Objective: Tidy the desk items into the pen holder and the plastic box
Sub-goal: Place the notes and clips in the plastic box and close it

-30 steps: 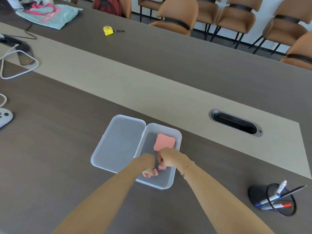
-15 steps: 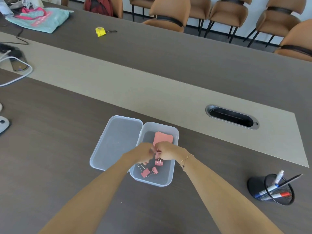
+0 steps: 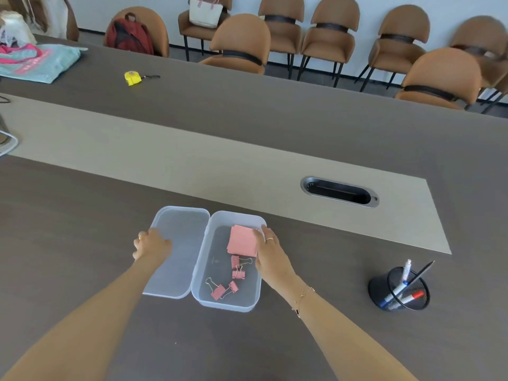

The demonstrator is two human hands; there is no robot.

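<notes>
A clear plastic box lies open on the dark table, its hinged lid flat to the left. Inside are a pink pad of sticky notes and several pink binder clips. My left hand curls over the lid's left edge. My right hand grips the box's right wall beside the pad. A black mesh pen holder stands at the right with several pens in it.
A metal cable slot is set in the beige strip behind the box. Far back lie a yellow tape measure and a teal bag. Brown chairs line the far side.
Both hands have left the clips inside the box and moved apart, the left to the lid's edge and the right to the box's right wall. The clips now lie loose in the box.
</notes>
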